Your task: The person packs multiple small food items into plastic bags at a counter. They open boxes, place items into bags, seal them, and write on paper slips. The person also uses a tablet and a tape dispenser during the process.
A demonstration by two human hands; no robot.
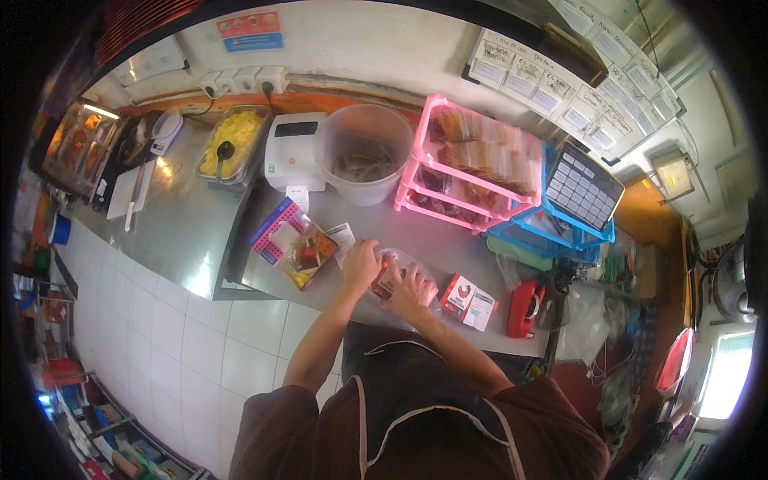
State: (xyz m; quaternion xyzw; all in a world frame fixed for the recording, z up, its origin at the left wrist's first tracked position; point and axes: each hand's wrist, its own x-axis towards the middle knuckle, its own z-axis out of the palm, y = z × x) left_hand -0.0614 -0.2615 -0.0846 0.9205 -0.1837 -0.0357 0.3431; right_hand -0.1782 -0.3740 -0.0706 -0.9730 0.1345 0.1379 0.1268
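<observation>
Under the fingers (413,278), on bench (370,226): clear bag (385,280) w/ red contents; L hand (362,265) at its edge, grip can't tell; R hand (410,296) fingers apart on top; best press gently, keep flat

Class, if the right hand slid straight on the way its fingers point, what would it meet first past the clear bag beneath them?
Probably the left hand, which lies ahead of the right hand across the bag; relative heights are unclear.
</observation>
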